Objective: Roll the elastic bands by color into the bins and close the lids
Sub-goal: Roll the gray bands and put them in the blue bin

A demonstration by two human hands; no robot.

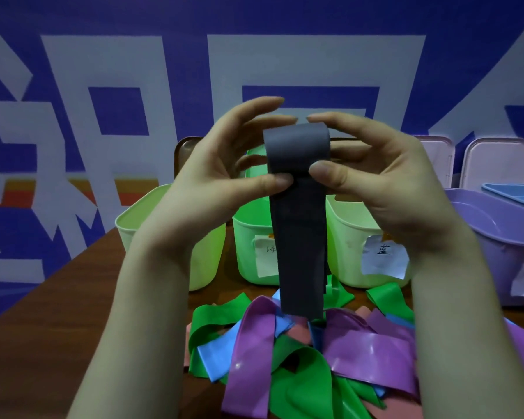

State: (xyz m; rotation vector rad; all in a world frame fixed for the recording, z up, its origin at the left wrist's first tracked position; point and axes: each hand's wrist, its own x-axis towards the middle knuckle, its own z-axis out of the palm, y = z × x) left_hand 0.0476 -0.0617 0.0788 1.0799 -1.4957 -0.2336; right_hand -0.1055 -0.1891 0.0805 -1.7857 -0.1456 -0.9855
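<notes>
Your left hand (pixel 224 164) and right hand (pixel 375 179) each clamp a pinch grip on the folded top of the grey band (pixel 298 231), above the band pile (pixel 369 352), likely so its tail hangs free for rolling.

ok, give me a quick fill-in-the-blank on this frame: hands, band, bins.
1. The left hand and right hand pinch one ___ band.
2. Its lower end hangs over the pile of loose bands lying on the ___.
3. Right of the labelled pale bin sits a ___ bin.

Missing words: gray; table; purple.
</notes>
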